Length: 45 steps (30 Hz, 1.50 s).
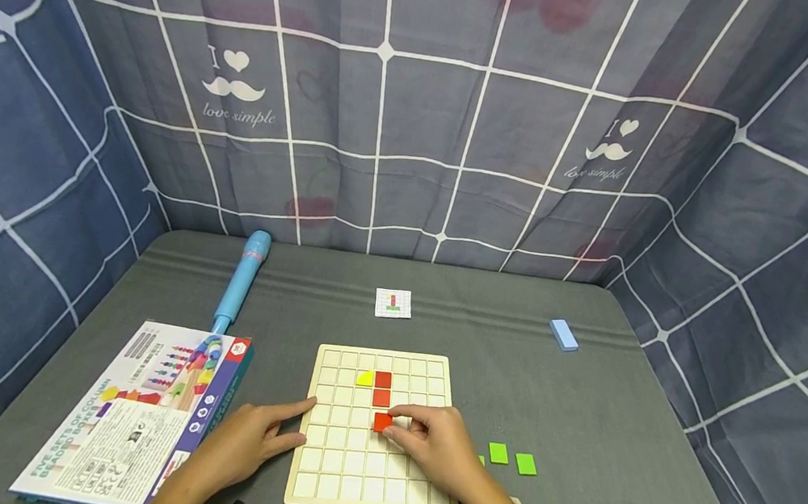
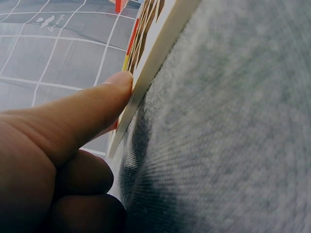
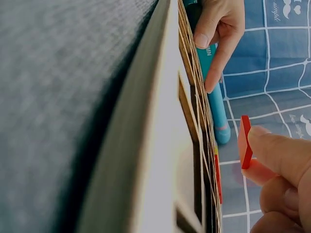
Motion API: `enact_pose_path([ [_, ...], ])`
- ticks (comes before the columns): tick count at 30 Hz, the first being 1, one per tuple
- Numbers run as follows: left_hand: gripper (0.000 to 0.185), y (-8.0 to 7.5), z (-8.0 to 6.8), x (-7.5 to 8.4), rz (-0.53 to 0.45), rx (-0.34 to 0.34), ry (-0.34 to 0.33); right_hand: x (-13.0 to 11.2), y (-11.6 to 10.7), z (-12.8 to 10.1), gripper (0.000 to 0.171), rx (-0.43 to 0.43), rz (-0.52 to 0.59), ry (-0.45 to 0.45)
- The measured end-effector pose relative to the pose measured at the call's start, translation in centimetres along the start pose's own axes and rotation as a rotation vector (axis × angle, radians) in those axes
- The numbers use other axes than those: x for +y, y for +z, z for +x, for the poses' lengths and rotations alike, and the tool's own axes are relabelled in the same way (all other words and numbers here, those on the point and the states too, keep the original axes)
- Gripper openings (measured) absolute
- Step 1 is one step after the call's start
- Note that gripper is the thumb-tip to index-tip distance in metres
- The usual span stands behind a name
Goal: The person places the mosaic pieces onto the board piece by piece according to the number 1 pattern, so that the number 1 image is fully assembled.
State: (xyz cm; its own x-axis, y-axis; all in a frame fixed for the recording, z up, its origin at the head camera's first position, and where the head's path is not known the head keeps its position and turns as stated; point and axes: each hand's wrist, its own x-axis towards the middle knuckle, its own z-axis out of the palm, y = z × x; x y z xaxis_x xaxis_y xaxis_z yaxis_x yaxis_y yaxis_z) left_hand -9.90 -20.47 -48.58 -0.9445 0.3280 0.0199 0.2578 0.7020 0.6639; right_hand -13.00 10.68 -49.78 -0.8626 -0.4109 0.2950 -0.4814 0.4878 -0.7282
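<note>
Fingers (image 3: 272, 150) of the right hand (image 1: 439, 450) pinch a red tile (image 1: 383, 422) over the board (image 1: 324, 471); left hand (image 1: 247, 440), fingers straight, steadies its edge. A tilted tile could jam on the grid ribs.

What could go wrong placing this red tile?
1. The right hand pinches the red tile by its edge, tilted above the wooden grid board; it could land askew across a cell divider.
2. The left hand only presses a fingertip against the board's edge, so the board might slide on the grey cloth.
</note>
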Motion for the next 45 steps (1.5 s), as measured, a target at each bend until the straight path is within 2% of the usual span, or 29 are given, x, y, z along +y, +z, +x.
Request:
enact_pose_path([
  [15,0.050,0.0,0.1,0.0,0.007,0.005,0.007,0.4,0.6,0.8,0.022,-0.003,-0.043,0.029],
  [31,0.052,-0.1,0.2,0.1,0.004,-0.021,-0.041,0.3,1.0,0.8,0.024,-0.011,-0.124,0.053],
  [45,0.052,-0.1,0.1,0.1,0.007,-0.006,-0.016,0.3,1.1,0.7,0.019,0.027,-0.130,0.034],
])
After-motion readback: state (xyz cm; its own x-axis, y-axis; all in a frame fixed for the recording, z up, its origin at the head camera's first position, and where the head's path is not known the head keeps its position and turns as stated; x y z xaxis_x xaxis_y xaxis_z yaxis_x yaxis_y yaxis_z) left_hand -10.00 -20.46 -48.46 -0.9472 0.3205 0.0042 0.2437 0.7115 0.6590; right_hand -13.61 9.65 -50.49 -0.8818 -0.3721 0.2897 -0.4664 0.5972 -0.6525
